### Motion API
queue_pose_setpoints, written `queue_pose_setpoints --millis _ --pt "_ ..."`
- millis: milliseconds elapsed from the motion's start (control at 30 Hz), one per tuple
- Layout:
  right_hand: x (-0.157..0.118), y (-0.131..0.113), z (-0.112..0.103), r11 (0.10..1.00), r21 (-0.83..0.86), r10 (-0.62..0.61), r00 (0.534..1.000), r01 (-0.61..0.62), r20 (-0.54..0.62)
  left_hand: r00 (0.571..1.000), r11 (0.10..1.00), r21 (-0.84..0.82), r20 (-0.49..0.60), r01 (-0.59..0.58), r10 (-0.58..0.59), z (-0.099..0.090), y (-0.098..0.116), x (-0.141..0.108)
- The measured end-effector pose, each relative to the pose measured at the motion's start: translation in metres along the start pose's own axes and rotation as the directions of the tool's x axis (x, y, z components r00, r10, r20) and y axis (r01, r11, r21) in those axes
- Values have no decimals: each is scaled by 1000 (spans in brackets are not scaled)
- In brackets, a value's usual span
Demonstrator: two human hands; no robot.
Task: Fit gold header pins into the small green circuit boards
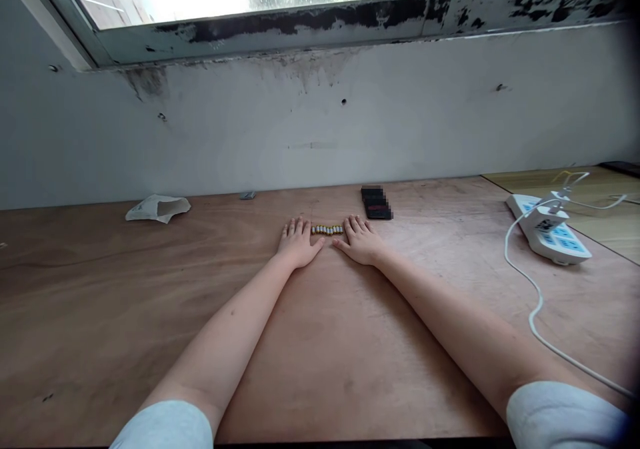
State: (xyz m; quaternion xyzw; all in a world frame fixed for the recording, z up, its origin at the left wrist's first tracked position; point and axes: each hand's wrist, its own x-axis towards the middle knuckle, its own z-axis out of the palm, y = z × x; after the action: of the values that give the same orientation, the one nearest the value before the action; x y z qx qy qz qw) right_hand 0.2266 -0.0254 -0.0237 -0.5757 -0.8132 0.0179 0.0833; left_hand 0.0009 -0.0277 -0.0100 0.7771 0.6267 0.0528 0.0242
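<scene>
Wooden table (320, 355), bearing two bare hands, palms down: the left hand (297, 243) and right hand (364, 242), each grip wide, fingers extended forward, holding nothing. Between them sits a slightly wavy row of small cylinders (327, 230), its long axis running left to right; whether each cylinder stands or lies cannot be told.

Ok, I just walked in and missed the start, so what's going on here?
A person has both bare hands laid open on a wooden table: the left hand at one end of a row of small cylinders, perhaps batteries, the right hand at the other. Whether the fingers touch the row is too small to tell. Neither hand is gripping anything. A dark object lies just beyond the right hand.
</scene>
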Motion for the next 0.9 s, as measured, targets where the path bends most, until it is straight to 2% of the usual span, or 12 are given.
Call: queue_pose_setpoints --millis 133,367,633,900 --pt "-1 -2 -2 1000 14 -12 1000 12 2 999 1000 19 35 -4 3 -2 2 -5" --pt "-5 -10 -5 1000 12 -13 999 13 -32 999 1000 15 33 -16 16 -2 11 -18" --pt "-1 -7 3 1000 1 -23 1000 23 -13 999 1000 28 52 -3 1 -5 14 -19" --pt "-3 -7 -1 1000 4 -26 1000 26 -18 999 1000 1 41 -3 3 -1 12 -17"
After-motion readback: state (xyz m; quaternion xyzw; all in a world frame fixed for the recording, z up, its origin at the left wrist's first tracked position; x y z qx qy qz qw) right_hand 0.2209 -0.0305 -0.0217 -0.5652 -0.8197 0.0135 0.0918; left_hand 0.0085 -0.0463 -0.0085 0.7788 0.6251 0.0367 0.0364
